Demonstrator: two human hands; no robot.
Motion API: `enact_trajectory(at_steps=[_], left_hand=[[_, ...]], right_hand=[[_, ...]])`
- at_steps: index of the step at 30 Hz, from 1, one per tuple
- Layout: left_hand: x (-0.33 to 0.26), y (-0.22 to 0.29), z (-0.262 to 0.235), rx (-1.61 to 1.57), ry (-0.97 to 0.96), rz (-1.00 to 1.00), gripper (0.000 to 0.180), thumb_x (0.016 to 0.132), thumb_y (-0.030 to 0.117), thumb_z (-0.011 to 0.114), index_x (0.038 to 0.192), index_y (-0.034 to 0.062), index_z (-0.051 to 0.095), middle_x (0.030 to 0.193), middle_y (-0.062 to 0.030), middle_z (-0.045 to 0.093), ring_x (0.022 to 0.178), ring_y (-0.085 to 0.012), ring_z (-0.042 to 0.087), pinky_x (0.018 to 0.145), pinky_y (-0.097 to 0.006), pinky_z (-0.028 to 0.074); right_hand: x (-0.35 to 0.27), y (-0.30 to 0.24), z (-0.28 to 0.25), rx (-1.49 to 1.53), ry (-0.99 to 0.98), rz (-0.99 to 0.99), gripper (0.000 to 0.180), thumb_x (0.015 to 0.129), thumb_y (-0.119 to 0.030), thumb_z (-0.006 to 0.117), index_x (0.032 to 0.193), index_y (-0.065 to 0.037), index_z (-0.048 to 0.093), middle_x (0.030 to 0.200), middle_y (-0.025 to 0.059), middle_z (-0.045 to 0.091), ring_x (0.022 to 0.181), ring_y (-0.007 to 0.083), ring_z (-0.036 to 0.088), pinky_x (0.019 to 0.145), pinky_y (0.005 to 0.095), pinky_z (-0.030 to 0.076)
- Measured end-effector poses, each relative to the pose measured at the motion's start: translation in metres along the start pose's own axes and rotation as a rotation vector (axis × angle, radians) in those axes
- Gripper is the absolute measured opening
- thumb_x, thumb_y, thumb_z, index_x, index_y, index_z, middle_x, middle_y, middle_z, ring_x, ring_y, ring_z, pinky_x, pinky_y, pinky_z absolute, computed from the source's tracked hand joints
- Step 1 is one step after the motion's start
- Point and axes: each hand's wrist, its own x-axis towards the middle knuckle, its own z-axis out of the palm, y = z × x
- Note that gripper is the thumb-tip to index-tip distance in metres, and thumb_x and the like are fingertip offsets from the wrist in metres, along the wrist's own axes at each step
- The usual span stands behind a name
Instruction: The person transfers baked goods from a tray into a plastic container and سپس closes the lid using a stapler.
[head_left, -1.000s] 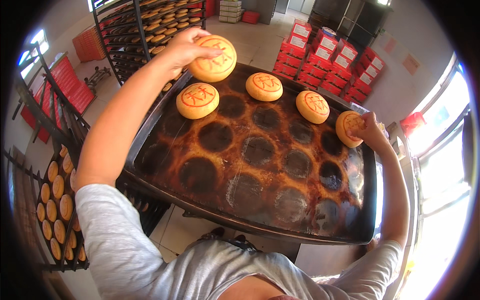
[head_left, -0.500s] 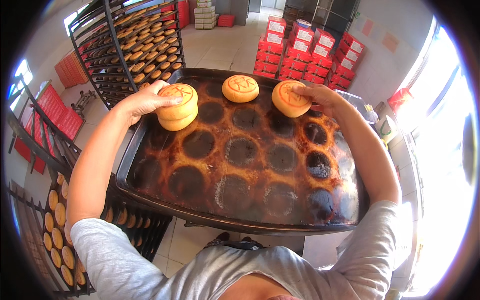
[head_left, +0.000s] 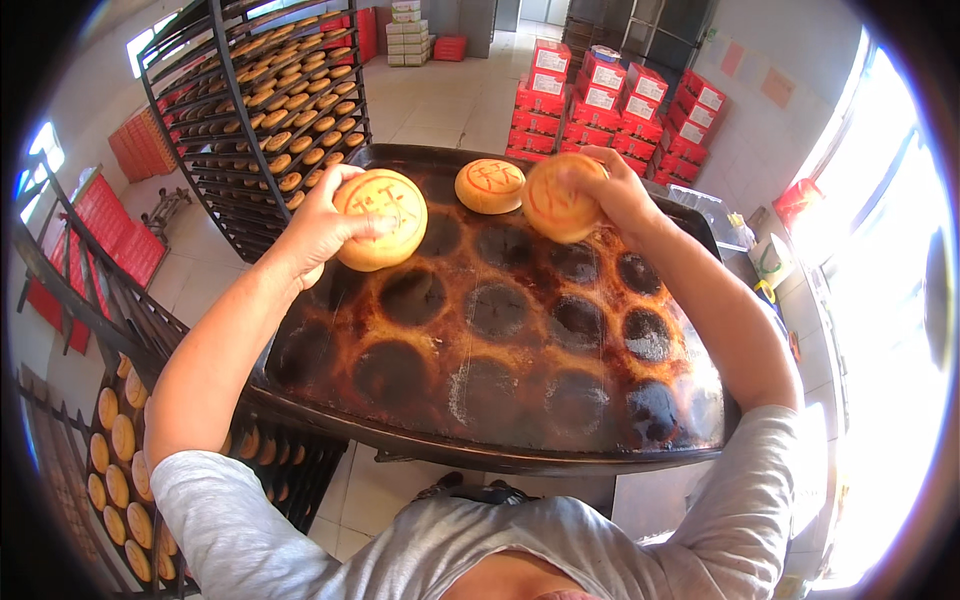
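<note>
Light's pouring in from the big window [head_left: 890, 380] on the right, totally blown out, with a smaller window [head_left: 45, 150] far left. Walls are plain and pale; the right wall [head_left: 745, 140] has a couple of pinkish sheets [head_left: 778, 87] stuck up. Pale tiled floor [head_left: 430, 112]. Tall black metal rack [head_left: 237, 95] on the left, red cartons [head_left: 594, 112] piled far right, paler boxes [head_left: 408, 45] stacked farther back.
</note>
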Motion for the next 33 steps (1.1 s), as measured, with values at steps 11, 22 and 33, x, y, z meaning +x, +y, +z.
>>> enact_trajectory(at_steps=[11,22,33], left_hand=[[0.082,-0.026,0.022,-0.439,0.020,-0.116,0.064,0.081,0.034,0.077,0.126,0.0088,0.040,0.122,-0.0157,0.056,0.105,-0.0255,0.065,0.081,-0.046,0.059],[0.068,-0.021,0.027,-0.628,-0.164,-0.232,0.054,0.089,0.046,0.065,0.131,0.0141,0.052,0.127,-0.0077,0.057,0.115,-0.0221,0.059,0.094,-0.042,0.051],[-0.006,0.034,0.042,-0.814,-0.233,-0.128,0.050,0.093,0.045,0.058,0.133,0.0152,0.052,0.130,-0.0080,0.056,0.118,-0.0233,0.056,0.097,-0.042,0.050]], right_hand=[[0.041,-0.021,0.071,0.265,-0.147,0.347,0.054,0.088,-0.056,0.060,0.124,-0.016,0.061,0.123,0.0033,0.063,0.111,0.0144,0.059,0.096,0.0344,0.043],[0.036,-0.016,0.078,0.536,-0.245,0.369,0.054,0.087,-0.052,0.062,0.126,-0.015,0.057,0.128,0.0089,0.059,0.118,0.0243,0.056,0.098,0.0493,0.045],[-0.071,-0.066,0.047,0.875,-0.294,0.175,0.055,0.091,-0.048,0.058,0.133,-0.013,0.052,0.133,0.0111,0.055,0.125,0.0300,0.052,0.101,0.0585,0.039]])
